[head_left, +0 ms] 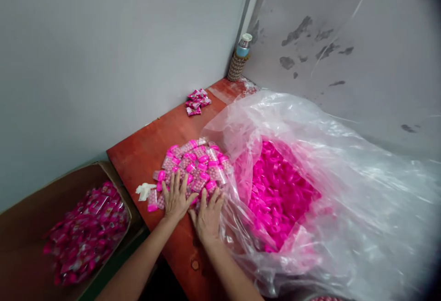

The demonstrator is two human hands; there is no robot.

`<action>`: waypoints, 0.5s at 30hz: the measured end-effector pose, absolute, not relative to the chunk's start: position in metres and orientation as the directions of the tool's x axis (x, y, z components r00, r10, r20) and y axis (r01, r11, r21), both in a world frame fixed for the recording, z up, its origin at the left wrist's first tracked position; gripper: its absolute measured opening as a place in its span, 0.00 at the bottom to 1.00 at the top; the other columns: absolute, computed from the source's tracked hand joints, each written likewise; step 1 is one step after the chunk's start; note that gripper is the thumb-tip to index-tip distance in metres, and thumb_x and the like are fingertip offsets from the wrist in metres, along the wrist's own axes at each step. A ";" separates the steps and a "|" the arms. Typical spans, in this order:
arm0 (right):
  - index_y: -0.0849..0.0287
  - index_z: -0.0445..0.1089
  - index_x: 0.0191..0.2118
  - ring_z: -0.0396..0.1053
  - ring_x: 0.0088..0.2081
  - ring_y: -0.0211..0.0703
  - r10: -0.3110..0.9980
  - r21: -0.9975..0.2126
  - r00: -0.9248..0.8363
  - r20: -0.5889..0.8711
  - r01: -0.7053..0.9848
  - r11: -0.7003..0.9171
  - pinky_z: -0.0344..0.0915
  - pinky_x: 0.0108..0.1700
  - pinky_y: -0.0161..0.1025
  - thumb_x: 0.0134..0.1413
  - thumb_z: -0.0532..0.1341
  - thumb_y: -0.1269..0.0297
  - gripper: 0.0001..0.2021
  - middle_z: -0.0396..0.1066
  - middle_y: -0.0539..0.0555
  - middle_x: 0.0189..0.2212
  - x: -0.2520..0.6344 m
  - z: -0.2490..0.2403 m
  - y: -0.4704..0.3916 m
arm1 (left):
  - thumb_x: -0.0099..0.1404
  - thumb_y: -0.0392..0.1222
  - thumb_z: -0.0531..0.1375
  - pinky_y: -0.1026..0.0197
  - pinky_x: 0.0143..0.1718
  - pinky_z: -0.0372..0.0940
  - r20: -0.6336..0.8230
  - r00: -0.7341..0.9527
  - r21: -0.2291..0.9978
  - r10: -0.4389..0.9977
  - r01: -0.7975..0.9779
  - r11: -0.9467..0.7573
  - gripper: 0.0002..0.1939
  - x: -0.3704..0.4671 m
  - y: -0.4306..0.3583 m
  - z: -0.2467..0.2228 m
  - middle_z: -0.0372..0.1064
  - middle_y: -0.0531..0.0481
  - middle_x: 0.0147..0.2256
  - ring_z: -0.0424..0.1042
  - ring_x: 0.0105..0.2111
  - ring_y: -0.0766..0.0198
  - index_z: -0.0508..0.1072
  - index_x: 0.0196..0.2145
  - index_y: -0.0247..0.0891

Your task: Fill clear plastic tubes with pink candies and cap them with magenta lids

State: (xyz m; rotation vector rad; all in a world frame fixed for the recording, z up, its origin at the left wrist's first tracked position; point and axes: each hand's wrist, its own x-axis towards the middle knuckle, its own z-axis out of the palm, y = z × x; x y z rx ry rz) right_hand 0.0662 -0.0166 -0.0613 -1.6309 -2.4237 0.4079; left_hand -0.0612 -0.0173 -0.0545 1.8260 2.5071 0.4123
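A heap of small clear bottles (201,165) with bright pink caps, filled with pale pink beads or candies, lies on the red table. My left hand (176,196) rests on the near left side of the heap, palm down with fingers spread. Beside it, my right hand (208,216) lies against the near right side, its fingers also spread and flat. Both hands touch the bottles, and neither is closed around one. A crumpled white scrap (145,191) sits at the heap's left edge.
A big clear plastic bag (344,167) of loose pink plastic pieces (279,190) stands open on the right. At lower left, a cardboard box (119,179) holds many pink packets (93,227). More packets (197,102) lie by the wall. A bottle in a woven holder (237,66) occupies the corner.
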 end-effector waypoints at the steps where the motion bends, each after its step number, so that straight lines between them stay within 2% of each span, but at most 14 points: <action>1: 0.60 0.45 0.58 0.30 0.56 0.73 0.929 -0.338 -0.370 0.000 0.875 0.348 0.39 0.50 0.66 0.43 0.58 0.52 0.37 0.26 0.69 0.59 0.059 -0.060 -0.011 | 0.57 0.56 0.49 0.39 0.54 0.29 0.148 -0.330 0.223 0.932 0.930 0.294 0.34 -0.067 -0.008 -0.055 0.40 0.38 0.58 0.36 0.58 0.49 0.50 0.56 0.35; 6: 0.57 0.44 0.58 0.33 0.57 0.71 0.923 -0.394 -0.386 -0.002 0.848 0.354 0.38 0.50 0.66 0.42 0.60 0.53 0.38 0.27 0.68 0.59 0.028 -0.057 0.029 | 0.59 0.54 0.46 0.42 0.55 0.28 0.158 -0.357 0.229 0.921 0.920 0.317 0.32 -0.095 0.033 -0.058 0.40 0.39 0.59 0.36 0.59 0.52 0.47 0.57 0.35; 11: 0.56 0.42 0.58 0.30 0.57 0.71 0.909 -0.476 -0.416 0.000 0.800 0.366 0.40 0.50 0.65 0.37 0.63 0.52 0.43 0.26 0.66 0.60 0.014 -0.043 0.053 | 0.59 0.55 0.47 0.41 0.54 0.29 0.145 -0.386 0.218 0.911 0.911 0.351 0.32 -0.118 0.058 -0.054 0.40 0.40 0.59 0.37 0.58 0.51 0.47 0.57 0.35; 15: 0.58 0.39 0.59 0.33 0.59 0.59 0.869 -0.549 -0.490 0.059 0.712 0.438 0.46 0.53 0.57 0.45 0.58 0.55 0.38 0.31 0.63 0.60 0.050 -0.016 0.054 | 0.59 0.54 0.46 0.36 0.52 0.30 0.165 -0.450 0.270 0.878 0.876 0.399 0.33 -0.107 0.062 -0.039 0.38 0.38 0.59 0.33 0.58 0.46 0.44 0.58 0.33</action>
